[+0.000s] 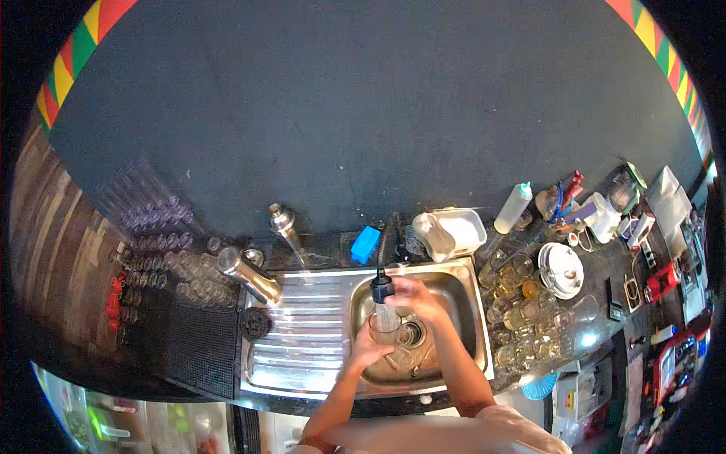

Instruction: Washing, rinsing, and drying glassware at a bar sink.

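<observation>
By the dark wall [363, 113], the left hand [369, 349] grips a glass [386, 333] under running water [387, 312]. Rinsing looks unfinished. The right hand [414, 296] is too blurry to tell.

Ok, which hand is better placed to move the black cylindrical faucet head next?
Probably the right hand: it's beside the black faucet head and seems to hold nothing, though blurred. The left hand holds a clear round glass under the running water.

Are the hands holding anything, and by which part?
The left hand holds a clear glass around its lower side. The right hand is blurred beside the black tap; I can't tell.
</observation>
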`<control>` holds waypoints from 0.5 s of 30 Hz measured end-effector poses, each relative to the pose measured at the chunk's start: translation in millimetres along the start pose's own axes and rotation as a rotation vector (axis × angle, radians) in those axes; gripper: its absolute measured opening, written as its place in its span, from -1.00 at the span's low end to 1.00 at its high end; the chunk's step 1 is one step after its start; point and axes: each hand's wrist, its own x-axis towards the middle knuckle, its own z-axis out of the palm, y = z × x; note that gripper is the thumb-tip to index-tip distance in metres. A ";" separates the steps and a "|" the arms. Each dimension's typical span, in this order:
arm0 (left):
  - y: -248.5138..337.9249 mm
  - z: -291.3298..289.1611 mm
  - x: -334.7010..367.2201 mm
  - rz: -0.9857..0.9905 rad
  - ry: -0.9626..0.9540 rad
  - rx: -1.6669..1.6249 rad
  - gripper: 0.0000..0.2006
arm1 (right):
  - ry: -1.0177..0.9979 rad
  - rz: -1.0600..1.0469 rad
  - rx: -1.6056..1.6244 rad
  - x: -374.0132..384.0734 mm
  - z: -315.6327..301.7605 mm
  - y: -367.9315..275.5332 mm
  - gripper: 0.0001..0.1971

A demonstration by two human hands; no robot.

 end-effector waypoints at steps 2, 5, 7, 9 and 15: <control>8.1 -3.4 4.8 0.024 -0.056 -0.126 -0.15 | -0.056 -0.002 0.009 -4.5 10.7 -34.0 -0.57; 14.4 0.1 9.1 0.047 -0.068 -0.093 -0.13 | -0.060 -0.082 -0.008 -0.9 19.8 -41.4 -0.58; 17.9 2.1 9.5 -0.059 -0.079 -0.207 -0.13 | -0.046 -0.151 -0.044 2.6 17.9 -36.4 -0.59; 22.2 5.3 11.0 -0.276 -0.089 -0.435 -0.14 | -0.037 -0.134 -0.117 7.5 8.0 -28.9 -0.58; 13.8 -1.0 12.6 -0.428 -0.069 -0.574 -0.19 | -0.145 -0.122 0.022 -1.5 13.1 -40.3 -0.79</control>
